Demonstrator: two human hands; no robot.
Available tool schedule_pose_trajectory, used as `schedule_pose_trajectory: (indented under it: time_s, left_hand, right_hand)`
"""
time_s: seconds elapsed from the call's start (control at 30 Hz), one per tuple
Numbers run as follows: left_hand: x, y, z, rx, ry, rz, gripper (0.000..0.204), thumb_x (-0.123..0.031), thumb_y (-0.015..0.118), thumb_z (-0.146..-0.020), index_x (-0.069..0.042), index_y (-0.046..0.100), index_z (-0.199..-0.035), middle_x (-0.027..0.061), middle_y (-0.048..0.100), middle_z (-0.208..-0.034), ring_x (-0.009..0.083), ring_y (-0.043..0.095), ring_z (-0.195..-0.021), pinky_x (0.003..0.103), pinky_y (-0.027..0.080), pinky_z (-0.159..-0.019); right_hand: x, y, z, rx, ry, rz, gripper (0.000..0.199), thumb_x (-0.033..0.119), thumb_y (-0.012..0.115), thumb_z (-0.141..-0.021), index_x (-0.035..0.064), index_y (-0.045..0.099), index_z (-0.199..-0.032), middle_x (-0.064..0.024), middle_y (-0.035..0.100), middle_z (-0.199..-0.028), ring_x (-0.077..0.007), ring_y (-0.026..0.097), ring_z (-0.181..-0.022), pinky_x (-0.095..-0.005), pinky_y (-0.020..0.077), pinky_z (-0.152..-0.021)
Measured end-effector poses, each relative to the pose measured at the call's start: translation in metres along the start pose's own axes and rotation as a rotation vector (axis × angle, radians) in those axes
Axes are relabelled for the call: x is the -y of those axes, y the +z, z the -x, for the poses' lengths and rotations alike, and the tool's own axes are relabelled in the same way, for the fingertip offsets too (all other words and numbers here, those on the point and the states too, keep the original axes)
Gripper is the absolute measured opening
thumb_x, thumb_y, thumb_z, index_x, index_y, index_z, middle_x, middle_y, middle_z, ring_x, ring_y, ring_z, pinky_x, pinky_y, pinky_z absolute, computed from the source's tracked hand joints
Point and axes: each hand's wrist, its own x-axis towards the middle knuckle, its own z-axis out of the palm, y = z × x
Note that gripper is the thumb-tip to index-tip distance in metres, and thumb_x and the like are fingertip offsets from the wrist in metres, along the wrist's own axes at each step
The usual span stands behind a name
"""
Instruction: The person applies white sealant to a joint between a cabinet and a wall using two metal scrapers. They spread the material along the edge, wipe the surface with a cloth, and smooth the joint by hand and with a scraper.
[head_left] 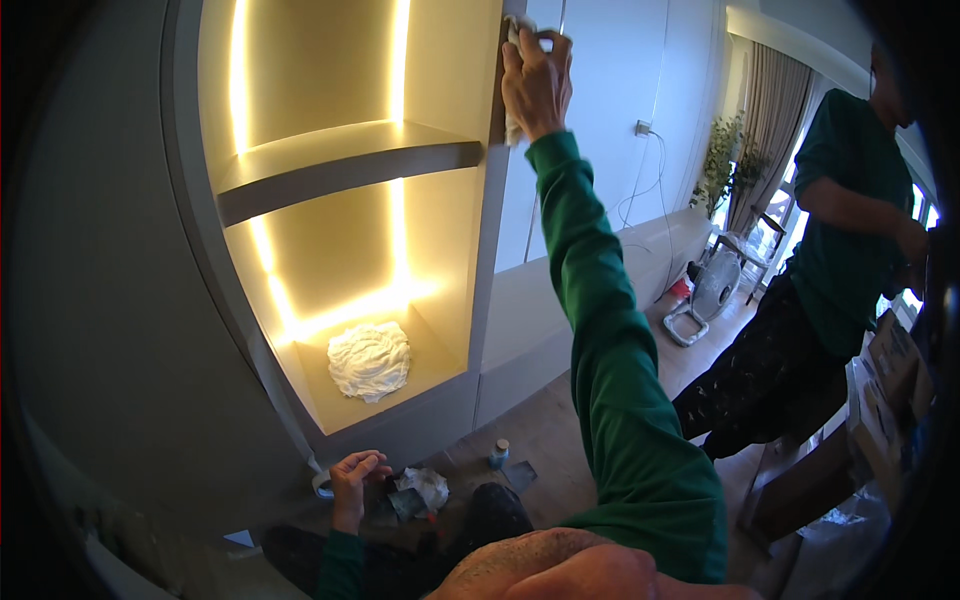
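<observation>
My right hand (537,82) is raised high and presses a white cloth (514,125) against the front edge of a lit shelf unit's side panel (497,100). The green sleeve runs down from it to my shoulder. My left hand (355,480) hangs low by the bottom corner of the unit, its fingers curled near a small grey roll of tape (322,486); whether it grips the roll I cannot tell. A crumpled white cloth (369,361) lies on the lowest lit shelf (440,370).
A second person in a green top (850,230) stands at the right by the window. On the floor sit a small bottle (498,454), crumpled wrappers (420,490) and a white fan (708,295). Boxes (890,390) stack at the far right.
</observation>
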Motion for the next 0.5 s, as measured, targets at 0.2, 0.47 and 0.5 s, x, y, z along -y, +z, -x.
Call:
schedule_pose_trajectory:
  time_s: [0.2, 0.47, 0.5]
  left_hand:
    - [0.007, -0.005, 0.005, 0.041, -0.009, -0.016, 0.020, -0.013, 0.066, -0.091, 0.003, 0.071, -0.102, 0.0119, 0.073, -0.093, 0.0205, 0.073, -0.078, 0.028, 0.056, -0.070]
    - [0.010, -0.001, 0.013, 0.047, -0.062, 0.039, 0.020, -0.014, 0.066, -0.091, 0.003, 0.071, -0.101, 0.0122, 0.073, -0.093, 0.0204, 0.073, -0.079, 0.028, 0.056, -0.070]
    - [0.014, -0.002, 0.011, 0.051, -0.062, 0.028, 0.020, -0.014, 0.066, -0.091, 0.003, 0.070, -0.101, 0.0122, 0.073, -0.094, 0.0202, 0.073, -0.079, 0.028, 0.056, -0.070]
  right_hand:
    - [0.009, -0.003, 0.036, 0.053, 0.021, -0.010, 0.028, 0.016, 0.067, -0.088, 0.0089, 0.065, -0.115, -0.0168, 0.051, -0.118, -0.0380, 0.055, -0.104, -0.0484, 0.0515, -0.081]
    - [-0.008, -0.010, 0.080, 0.121, -0.020, 0.080, 0.040, 0.018, 0.067, -0.089, 0.0114, 0.058, -0.127, -0.0160, 0.050, -0.119, -0.0384, 0.052, -0.105, -0.0471, 0.0488, -0.090]
    - [-0.014, -0.013, 0.076, 0.121, -0.036, 0.084, 0.040, 0.019, 0.067, -0.089, 0.0136, 0.058, -0.128, -0.0155, 0.050, -0.120, -0.0386, 0.052, -0.104, -0.0471, 0.0489, -0.090]
